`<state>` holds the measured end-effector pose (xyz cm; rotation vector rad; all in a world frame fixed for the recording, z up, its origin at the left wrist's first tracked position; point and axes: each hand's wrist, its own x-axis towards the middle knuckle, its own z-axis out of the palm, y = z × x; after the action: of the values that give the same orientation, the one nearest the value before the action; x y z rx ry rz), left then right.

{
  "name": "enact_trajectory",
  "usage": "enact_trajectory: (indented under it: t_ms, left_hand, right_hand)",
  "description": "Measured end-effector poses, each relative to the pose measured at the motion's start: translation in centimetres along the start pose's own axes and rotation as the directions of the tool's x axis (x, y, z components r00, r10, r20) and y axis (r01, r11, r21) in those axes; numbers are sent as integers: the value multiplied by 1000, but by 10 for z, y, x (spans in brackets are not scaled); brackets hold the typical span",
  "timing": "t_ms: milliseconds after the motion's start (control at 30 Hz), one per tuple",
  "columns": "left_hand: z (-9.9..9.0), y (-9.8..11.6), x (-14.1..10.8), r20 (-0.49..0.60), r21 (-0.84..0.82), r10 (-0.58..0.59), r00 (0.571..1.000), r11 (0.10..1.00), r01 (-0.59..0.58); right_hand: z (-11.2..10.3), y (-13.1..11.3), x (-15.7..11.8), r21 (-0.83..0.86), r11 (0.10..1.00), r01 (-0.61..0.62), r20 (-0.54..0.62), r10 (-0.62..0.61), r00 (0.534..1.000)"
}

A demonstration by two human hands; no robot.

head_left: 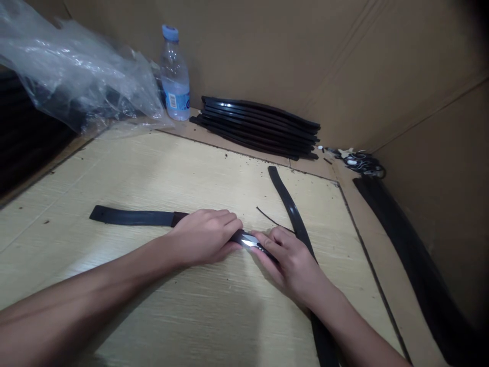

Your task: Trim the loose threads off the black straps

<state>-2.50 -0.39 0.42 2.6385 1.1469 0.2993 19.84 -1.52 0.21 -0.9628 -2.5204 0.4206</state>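
A dark rubber-like strip (133, 217) lies across the board, its left end flat and its other end running under my left hand (210, 234). The fingers of that hand are wrapped round the strip. My right hand (284, 252) is closed on a small cutter with a shiny pointed blade (250, 241), which touches or nearly touches the strip beside my left fingers. Another black strip (288, 204) passes beneath my right wrist. A thin black sliver (269, 216) lies just beyond my right hand.
A stack of black strips (260, 127) lies at the back by a water bottle (176, 76). Clear plastic film (87, 76) is at back left. Scraps (361, 162) sit in the right corner, and more long black strips (405, 255) run along the right side.
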Motion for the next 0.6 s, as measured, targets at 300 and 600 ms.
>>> enact_trajectory:
  t_ms: [300,600]
  left_hand:
    - [-2,1,0,-23,-22,13,1000,1000,-13]
    - [-3,1,1,1,-25,28,1000,999,-28]
  right_hand:
    - [4,2,4,59,998,9,-128,-1,992]
    - [-4,5,6,62,993,105,-128,-97,987]
